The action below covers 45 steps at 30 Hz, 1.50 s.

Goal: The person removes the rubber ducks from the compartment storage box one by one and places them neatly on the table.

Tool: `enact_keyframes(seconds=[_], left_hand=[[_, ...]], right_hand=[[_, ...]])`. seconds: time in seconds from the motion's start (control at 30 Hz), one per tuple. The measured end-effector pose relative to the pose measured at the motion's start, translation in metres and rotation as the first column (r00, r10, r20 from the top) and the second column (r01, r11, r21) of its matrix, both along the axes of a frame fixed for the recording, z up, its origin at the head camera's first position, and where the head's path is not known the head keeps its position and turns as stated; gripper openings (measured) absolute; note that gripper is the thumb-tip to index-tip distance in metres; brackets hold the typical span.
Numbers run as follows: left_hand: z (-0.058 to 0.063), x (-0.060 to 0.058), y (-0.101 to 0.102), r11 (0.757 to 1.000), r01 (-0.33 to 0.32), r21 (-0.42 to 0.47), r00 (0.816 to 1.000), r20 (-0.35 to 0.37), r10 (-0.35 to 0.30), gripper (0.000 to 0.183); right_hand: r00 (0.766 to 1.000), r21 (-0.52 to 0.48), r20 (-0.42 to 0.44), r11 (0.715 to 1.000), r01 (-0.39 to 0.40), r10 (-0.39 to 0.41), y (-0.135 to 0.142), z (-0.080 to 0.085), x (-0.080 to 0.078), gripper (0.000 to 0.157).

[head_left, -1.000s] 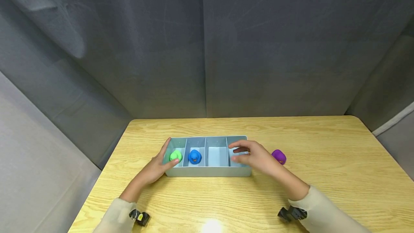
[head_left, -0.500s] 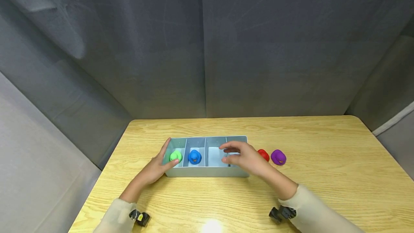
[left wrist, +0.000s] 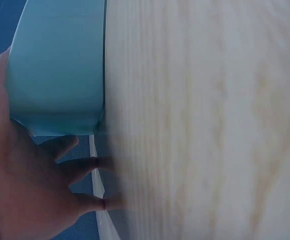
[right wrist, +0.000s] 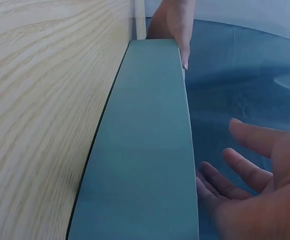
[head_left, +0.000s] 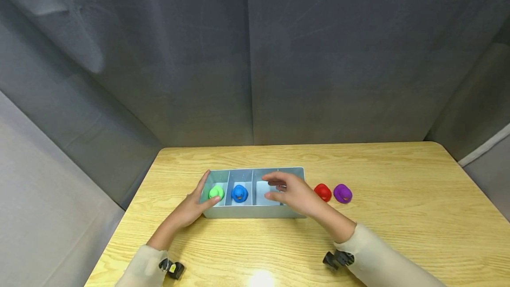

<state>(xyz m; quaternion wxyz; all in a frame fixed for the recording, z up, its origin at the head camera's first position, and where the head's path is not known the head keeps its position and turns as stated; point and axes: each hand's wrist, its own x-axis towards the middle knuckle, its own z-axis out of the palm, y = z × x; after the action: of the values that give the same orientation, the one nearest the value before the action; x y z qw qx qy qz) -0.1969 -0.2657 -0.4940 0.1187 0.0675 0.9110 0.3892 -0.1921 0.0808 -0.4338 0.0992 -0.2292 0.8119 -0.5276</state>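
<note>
A pale blue-grey divided box (head_left: 255, 211) lies lengthwise on the table. Its leftmost compartment holds a green toy duck (head_left: 215, 192), and a blue toy duck (head_left: 239, 193) sits one compartment over. My left hand (head_left: 190, 209) rests against the box's left end, fingers straight and spread, thumb over the front rim by the green duck. Over the right half of the box is my right hand (head_left: 296, 195), its fingers loosely bent and apart from the thumb. Nothing shows between the fingers of that right hand (right wrist: 264, 185) in the right wrist view. It partly hides the two right compartments.
To the right of the box, a red toy duck (head_left: 322, 192) and a purple toy duck (head_left: 342, 194) stand side by side on the wooden table (head_left: 398, 216). Grey cloth (head_left: 342, 65) hangs behind the table's back edge. Each sleeve carries a small black wrist camera.
My right hand has shifted left from the box's right end to over its right compartments. The red duck, hidden behind that hand earlier, is now in view. My left hand stays put.
</note>
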Motion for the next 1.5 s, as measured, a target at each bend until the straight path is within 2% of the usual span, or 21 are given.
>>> enact_keyframes(seconds=[0.47,0.63,1.2,1.5], left_hand=[[0.000,0.000,-0.001,1.000,-0.005,-0.010,1.000,0.000,0.005,0.092],[-0.001,0.000,-0.001,1.000,-0.005,-0.010,1.000,0.000,0.005,0.092],[0.000,0.000,0.000,1.000,-0.019,-0.001,1.000,0.025,0.019,0.092],[0.000,0.000,0.000,1.000,-0.015,0.001,1.000,0.026,0.015,0.092]], right_hand=[[0.996,-0.022,0.066,0.998,-0.063,0.064,-0.026,-0.006,-0.010,0.048],[0.995,0.001,0.072,0.998,-0.069,0.069,-0.037,-0.007,-0.012,0.049],[0.994,0.117,0.109,0.993,-0.010,-0.003,-0.059,-0.011,-0.022,0.050],[0.996,0.153,0.086,0.988,0.023,-0.037,-0.067,-0.016,-0.026,0.044]])
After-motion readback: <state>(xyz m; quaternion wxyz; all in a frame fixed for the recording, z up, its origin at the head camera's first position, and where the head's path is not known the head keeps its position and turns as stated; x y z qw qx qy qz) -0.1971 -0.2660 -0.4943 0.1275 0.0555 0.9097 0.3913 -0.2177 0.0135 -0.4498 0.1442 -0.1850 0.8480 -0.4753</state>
